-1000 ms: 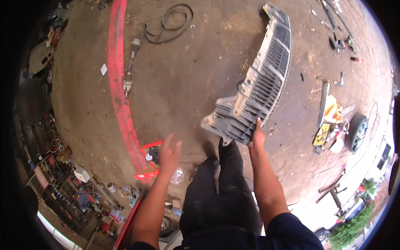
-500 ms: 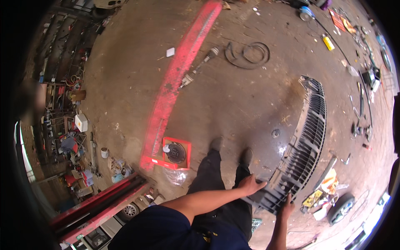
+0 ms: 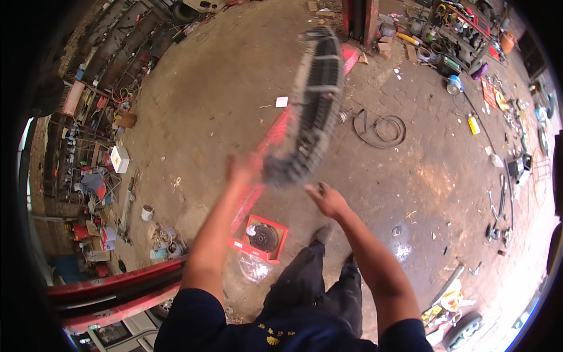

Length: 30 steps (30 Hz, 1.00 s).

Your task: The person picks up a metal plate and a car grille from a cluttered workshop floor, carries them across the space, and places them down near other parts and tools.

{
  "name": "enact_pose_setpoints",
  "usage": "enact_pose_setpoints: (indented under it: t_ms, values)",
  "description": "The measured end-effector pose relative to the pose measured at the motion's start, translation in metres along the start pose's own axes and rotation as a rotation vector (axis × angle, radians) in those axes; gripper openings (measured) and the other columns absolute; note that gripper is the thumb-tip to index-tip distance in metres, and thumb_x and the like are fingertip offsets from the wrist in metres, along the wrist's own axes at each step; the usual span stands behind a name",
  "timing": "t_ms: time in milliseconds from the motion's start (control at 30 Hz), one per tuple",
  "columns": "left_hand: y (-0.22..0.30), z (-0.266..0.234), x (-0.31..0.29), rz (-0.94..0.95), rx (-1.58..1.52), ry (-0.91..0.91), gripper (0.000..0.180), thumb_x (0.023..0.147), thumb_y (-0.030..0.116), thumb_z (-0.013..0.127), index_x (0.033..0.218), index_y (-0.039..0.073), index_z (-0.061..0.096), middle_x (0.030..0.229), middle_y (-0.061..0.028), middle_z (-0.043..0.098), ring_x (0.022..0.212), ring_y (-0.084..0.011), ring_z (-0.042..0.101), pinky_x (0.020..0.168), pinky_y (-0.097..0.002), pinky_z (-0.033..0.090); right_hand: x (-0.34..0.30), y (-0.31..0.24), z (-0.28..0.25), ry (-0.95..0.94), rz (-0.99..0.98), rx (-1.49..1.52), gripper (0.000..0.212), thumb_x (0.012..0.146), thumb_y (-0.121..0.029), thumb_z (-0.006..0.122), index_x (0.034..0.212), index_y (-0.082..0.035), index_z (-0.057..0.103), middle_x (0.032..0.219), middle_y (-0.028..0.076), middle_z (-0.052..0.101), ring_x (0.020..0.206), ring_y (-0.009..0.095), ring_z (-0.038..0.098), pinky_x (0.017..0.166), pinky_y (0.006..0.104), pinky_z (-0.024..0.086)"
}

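A long black car grille (image 3: 314, 111), smeared by motion, is held up off the floor in front of me, its length running away from my body. My left hand (image 3: 239, 171) is at the left of its near end, fingers blurred but seemingly closed on it. At the lower right of that end, my right hand (image 3: 327, 200) grips the edge, thumb and fingers partly showing. Both arms reach forward. Under the grille lies a red metal beam (image 3: 272, 138), partly covered by it.
Near my feet sits a red open box (image 3: 278, 251) with a round dark disc, beside a clear plastic bag (image 3: 253, 267). A coiled black strip (image 3: 388, 130) lies to the right. Cluttered shelving (image 3: 88, 135) lines the left; a red post (image 3: 359, 23) stands ahead. Tools and parts litter the right.
The grille has swung from my right side, near the floor, up and leftward to the front. Both hands moved with it, and my view has turned.
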<state>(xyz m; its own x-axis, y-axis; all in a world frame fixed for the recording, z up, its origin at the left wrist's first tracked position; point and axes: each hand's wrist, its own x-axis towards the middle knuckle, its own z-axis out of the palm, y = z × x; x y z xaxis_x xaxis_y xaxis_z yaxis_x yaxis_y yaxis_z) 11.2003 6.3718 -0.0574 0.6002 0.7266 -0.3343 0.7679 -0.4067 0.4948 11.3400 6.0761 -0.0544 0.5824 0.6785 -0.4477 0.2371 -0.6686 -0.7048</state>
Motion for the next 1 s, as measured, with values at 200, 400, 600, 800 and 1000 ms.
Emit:
enact_pose_setpoints:
  t_ms: [200,400,600,800,1000]
  values:
    - [-0.153,-0.092,-0.004,-0.109,-0.493,0.547,0.053,0.095,0.044,0.057,0.108,-0.007,0.061,0.105,-0.0219,0.067,0.095,-0.0319,0.064,0.083,-0.0419,0.049,0.009,-0.06,-0.007,-0.13,-0.27,-0.057,0.06,0.091,-0.055,0.055,0.122,-0.004,0.061,0.114,0.02,0.066,0.105,0.036,0.063,0.09,0.0431,0.051]
    - [-0.251,0.058,-0.165,-0.242,0.422,-0.732,0.051,0.087,0.041,0.06,0.117,0.0,0.064,0.114,-0.0232,0.066,0.105,-0.0319,0.064,0.091,-0.0434,0.048,-0.149,0.184,0.034,0.037,0.112,0.144,0.052,0.091,-0.042,0.062,0.124,-0.002,0.06,0.121,0.02,0.063,0.114,0.036,0.06,0.095,0.0399,0.048]
    - [-0.201,0.16,-0.198,0.104,0.394,-0.95,0.05,0.085,0.05,0.06,0.096,0.003,0.071,0.099,-0.0229,0.068,0.094,-0.0364,0.067,0.08,-0.0443,0.051,-0.542,0.388,0.05,0.369,1.404,0.017,0.046,0.09,-0.038,0.061,0.114,0.001,0.065,0.112,0.024,0.065,0.104,0.035,0.063,0.088,0.0458,0.051]
    - [-0.114,0.197,-0.038,0.009,-0.089,-0.797,0.022,0.09,0.023,0.065,0.095,0.001,0.062,0.075,-0.0045,0.06,0.066,-0.0158,0.056,0.059,-0.0347,0.048,-0.679,0.321,0.103,0.982,1.564,0.582,0.031,0.089,-0.025,0.063,0.11,-0.002,0.066,0.091,0.015,0.07,0.078,0.026,0.065,0.07,0.0383,0.052]
    - [-0.033,0.242,0.056,0.165,0.066,-0.7,0.021,0.094,0.028,0.057,0.085,0.012,0.05,0.064,0.0005,0.048,0.049,-0.0131,0.047,0.043,-0.0286,0.037,-0.664,0.209,0.208,0.873,1.065,0.987,0.044,0.094,-0.035,0.059,0.114,0.004,0.063,0.099,0.012,0.07,0.085,0.019,0.066,0.079,0.0343,0.052]
